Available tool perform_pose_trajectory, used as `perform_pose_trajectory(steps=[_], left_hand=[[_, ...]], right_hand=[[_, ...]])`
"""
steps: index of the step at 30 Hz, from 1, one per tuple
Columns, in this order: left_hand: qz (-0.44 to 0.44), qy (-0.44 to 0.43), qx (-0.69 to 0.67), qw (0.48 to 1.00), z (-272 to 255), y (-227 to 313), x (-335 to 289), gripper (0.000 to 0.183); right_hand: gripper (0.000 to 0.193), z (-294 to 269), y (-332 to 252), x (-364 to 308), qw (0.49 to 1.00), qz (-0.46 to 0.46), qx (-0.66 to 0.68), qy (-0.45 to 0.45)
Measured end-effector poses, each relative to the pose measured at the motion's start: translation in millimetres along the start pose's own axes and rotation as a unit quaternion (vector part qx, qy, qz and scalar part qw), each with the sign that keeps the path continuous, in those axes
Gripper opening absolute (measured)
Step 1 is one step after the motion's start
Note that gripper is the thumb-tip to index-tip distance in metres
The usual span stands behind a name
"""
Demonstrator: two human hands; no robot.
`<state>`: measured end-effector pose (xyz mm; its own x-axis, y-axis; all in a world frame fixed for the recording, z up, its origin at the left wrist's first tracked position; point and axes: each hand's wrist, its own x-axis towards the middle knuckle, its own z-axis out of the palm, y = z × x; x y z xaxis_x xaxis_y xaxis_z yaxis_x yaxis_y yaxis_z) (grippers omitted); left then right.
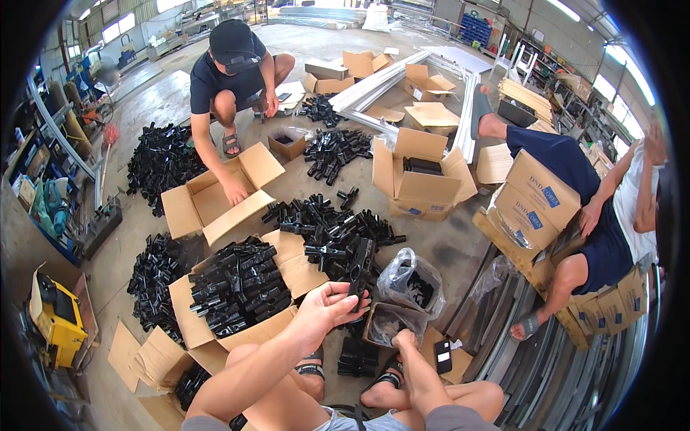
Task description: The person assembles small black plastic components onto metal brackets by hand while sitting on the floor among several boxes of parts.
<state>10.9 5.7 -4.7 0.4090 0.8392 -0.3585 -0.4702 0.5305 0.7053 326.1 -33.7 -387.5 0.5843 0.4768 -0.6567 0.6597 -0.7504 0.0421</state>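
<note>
My left hand is closed around the lower end of a black tubular fitting and holds it up, tilted, above the floor. Down to the right, my right hand is at the edge of a small cardboard box with a plastic liner. Its fingers look bunched together, and whatever they hold is hidden. Beside that box stands a clear plastic bag with small black pieces inside. Left of my left hand, an open carton is packed with rows of black fittings.
Loose piles of black fittings cover the floor. A crouching co-worker reaches into an open carton. Another person sits at right by stacked boxes on a pallet. A phone lies near my right forearm; metal profiles lie beyond.
</note>
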Motion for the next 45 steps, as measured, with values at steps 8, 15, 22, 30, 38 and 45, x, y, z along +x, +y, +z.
perform_pose_trajectory(steps=[8, 15, 22, 30, 38, 45], left_hand=[[0.012, 0.017, 0.023, 1.000, -6, 2, -5, 0.029], [0.036, 0.025, 0.026, 0.999, -5, 5, -7, 0.031], [0.040, 0.012, 0.022, 0.999, 0, 8, -6, 0.030], [0.048, 0.021, 0.032, 0.998, -4, 7, -9, 0.032], [0.071, 0.023, 0.029, 0.997, -4, 12, -10, 0.031], [0.076, 0.021, 0.023, 0.997, -6, 12, -10, 0.029]], right_hand=[[0.041, -10, -15, -28, 1.000, -0.002, -0.006, -0.012], [0.037, -24, -8, -53, 0.997, -0.044, 0.056, 0.042], [0.038, -18, -5, -34, 0.997, -0.078, -0.006, -0.001], [0.045, -9, -10, -24, 0.996, -0.074, -0.014, -0.037], [0.047, -8, -10, -23, 0.997, -0.065, -0.001, -0.032], [0.043, -6, -11, -25, 0.996, -0.056, 0.017, -0.066]])
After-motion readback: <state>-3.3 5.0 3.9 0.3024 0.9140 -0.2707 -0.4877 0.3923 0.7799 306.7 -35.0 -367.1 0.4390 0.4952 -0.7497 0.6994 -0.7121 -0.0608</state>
